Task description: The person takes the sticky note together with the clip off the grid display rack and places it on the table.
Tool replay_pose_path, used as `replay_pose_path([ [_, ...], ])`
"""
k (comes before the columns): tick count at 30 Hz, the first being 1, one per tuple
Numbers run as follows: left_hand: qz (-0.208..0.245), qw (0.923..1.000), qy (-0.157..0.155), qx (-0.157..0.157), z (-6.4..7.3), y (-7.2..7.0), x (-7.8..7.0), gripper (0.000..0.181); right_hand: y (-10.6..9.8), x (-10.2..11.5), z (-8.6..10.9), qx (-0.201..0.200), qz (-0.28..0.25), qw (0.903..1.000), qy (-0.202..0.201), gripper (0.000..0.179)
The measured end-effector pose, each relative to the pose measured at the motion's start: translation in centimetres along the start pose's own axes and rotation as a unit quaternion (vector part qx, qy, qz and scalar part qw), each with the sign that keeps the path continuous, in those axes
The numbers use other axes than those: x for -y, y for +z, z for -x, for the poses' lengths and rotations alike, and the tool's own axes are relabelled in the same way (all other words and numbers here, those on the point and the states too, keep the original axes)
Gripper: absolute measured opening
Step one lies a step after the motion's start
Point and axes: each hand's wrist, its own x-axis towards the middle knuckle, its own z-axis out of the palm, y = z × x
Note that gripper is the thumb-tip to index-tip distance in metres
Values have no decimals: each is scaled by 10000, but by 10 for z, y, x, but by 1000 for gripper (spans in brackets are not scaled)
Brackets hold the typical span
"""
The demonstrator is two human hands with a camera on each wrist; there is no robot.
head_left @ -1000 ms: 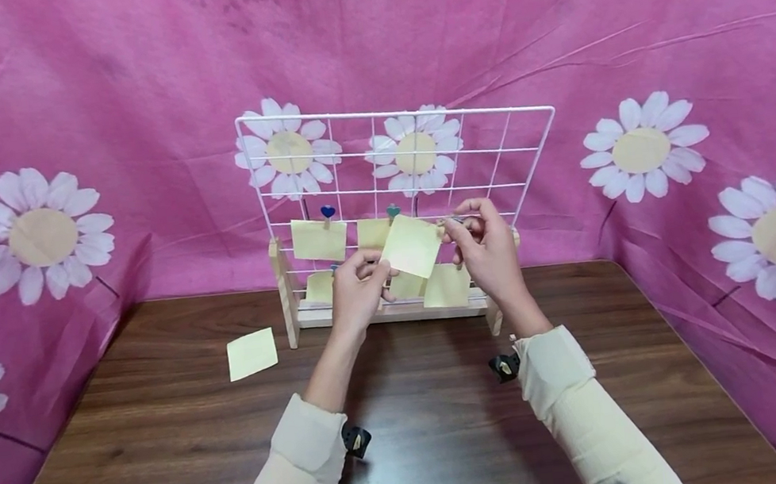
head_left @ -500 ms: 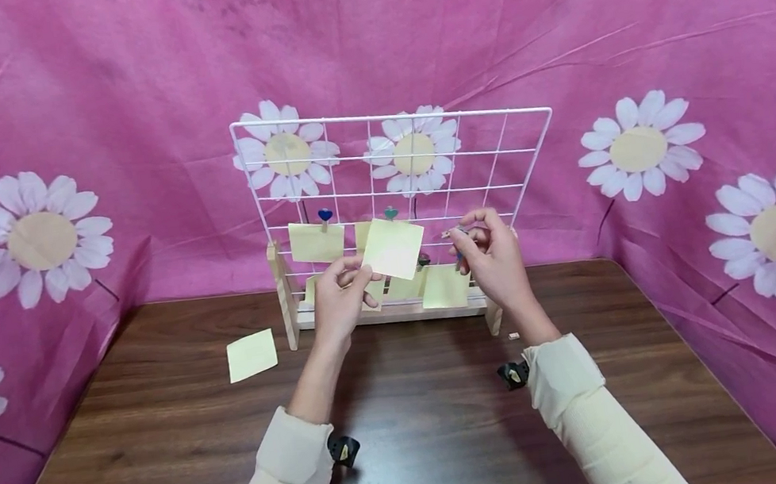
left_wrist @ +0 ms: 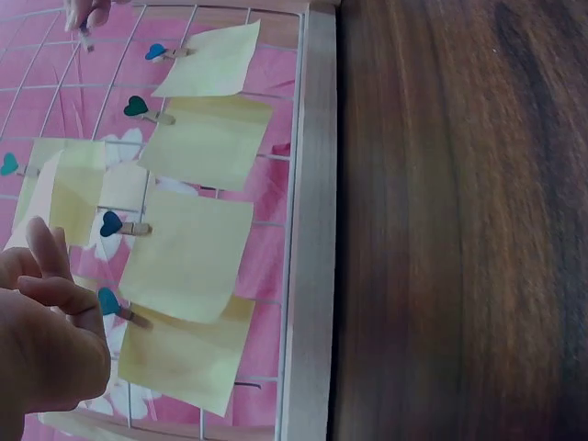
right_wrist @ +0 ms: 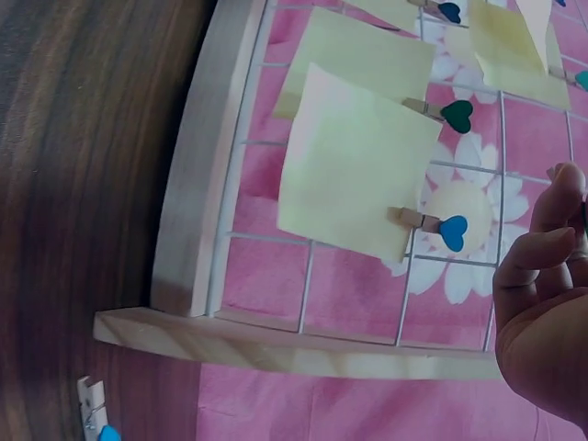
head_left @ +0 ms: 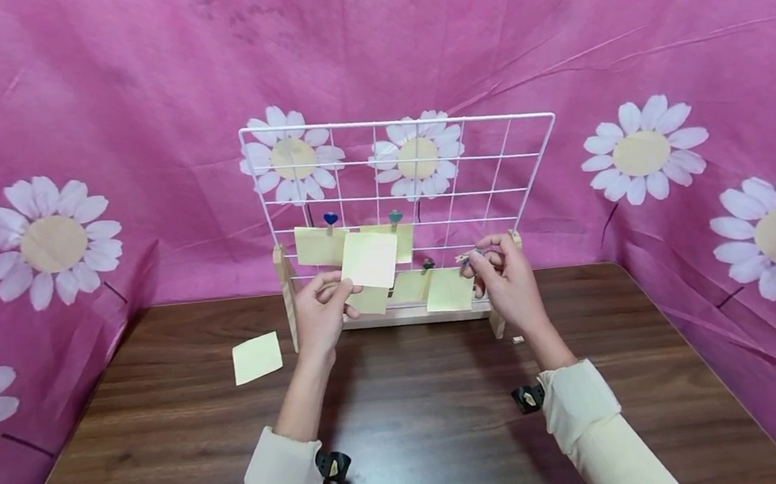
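My left hand (head_left: 320,317) pinches a pale yellow sticky note (head_left: 368,260) by its lower left corner, in front of the white wire grid (head_left: 493,156). My right hand (head_left: 513,283) holds a small wooden clothespin (head_left: 462,258) at its fingertips, near the grid's right side. In the left wrist view that clothespin (left_wrist: 85,39) shows at the top left. Several notes hang on the grid from clothespins with heart heads, among them a lower right note (right_wrist: 358,170) under a blue heart (right_wrist: 453,233). The held note covers part of the notes behind it.
A loose sticky note (head_left: 257,358) lies on the brown table (head_left: 417,430), left of the grid's wooden stand (head_left: 287,301). Another clothespin (right_wrist: 92,404) with a blue heart lies by the stand's right foot. Behind hangs a pink flowered cloth (head_left: 182,74).
My left hand has carried the sticky note left and slightly down, away from my right hand. My right hand has shifted a little right and down, keeping the clothespin.
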Motion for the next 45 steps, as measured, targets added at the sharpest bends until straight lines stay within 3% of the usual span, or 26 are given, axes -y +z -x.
replay_pose_path([
  [9,-4,9997,-4,-262,5,-18,6,14,-10,-9,21,-281,-3,9994,205,17],
  [13,151,9989,-51,-437,9,-28,10,14,-16,-15,35,-409,-100,9979,488,16],
  [18,331,9970,136,-684,12,-36,13,9,-20,-22,46,-514,-200,9949,840,16],
  [23,353,9948,258,-917,16,-45,15,8,-27,-27,52,-637,138,9930,980,19],
  [31,251,9923,30,-1212,21,-68,16,5,-38,-35,58,-1150,309,9870,1080,13],
  [38,74,9886,-85,-1499,25,-82,15,6,-43,-41,64,-1052,481,9850,1279,16],
  [45,181,9866,-200,-1609,26,-95,12,9,-47,-46,66,-840,417,9850,1451,16],
])
